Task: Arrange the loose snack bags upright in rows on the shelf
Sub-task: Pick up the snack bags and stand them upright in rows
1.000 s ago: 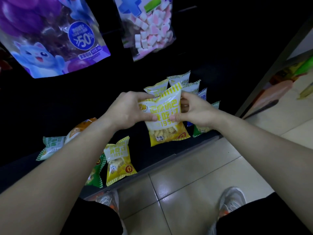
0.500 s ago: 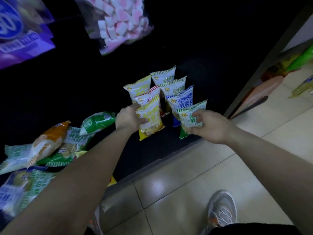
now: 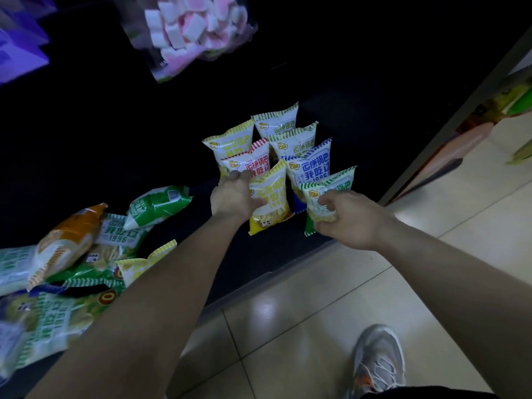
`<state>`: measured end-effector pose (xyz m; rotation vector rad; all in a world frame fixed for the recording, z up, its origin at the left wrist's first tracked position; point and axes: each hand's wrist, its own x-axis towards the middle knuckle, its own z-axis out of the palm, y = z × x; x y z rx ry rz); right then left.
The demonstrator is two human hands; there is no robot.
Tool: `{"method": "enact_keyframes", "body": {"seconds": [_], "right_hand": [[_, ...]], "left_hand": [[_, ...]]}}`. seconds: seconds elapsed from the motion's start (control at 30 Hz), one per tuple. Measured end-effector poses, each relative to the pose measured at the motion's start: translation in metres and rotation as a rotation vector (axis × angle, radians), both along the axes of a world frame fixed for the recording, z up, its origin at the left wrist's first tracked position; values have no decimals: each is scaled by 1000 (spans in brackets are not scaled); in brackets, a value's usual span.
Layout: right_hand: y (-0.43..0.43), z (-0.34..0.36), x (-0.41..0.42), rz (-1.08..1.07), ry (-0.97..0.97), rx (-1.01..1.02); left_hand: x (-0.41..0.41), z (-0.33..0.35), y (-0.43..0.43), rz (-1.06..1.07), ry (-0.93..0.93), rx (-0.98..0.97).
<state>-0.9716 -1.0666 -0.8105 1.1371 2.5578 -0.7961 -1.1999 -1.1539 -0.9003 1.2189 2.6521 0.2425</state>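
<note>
Head view, mid-placement: gripping the yellow snack bag (image 3: 270, 197) upright at the shelf (image 3: 267, 254) front with the left hand (image 3: 230, 197), pinching the green snack bag (image 3: 328, 194) just beside it with the right hand (image 3: 351, 217). Next, probably: release gently so neither tips, then grab from the loose pile (image 3: 72, 249).

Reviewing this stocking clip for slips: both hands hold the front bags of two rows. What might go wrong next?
The yellow bag and green bag stand near the shelf edge; released by the left hand and right hand, either may tip onto the floor. Pushing them back might topple the red bag and blue bag behind.
</note>
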Motion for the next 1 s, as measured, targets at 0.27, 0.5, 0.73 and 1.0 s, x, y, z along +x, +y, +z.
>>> {"method": "enact_keyframes", "body": {"seconds": [0.27, 0.5, 0.73, 1.0], "right_hand": [[-35, 23, -47, 157, -12, 26], [-117, 30, -114, 362, -4, 57], [-190, -14, -184, 428, -116, -45], [-244, -104, -236, 241, -177, -177]], "left_hand": [[-21, 80, -56, -94, -80, -128], [-46, 140, -222, -99, -38, -243], [-87, 112, -351, 165, -247, -399], [-124, 77, -374, 118, -246, -390]]}}
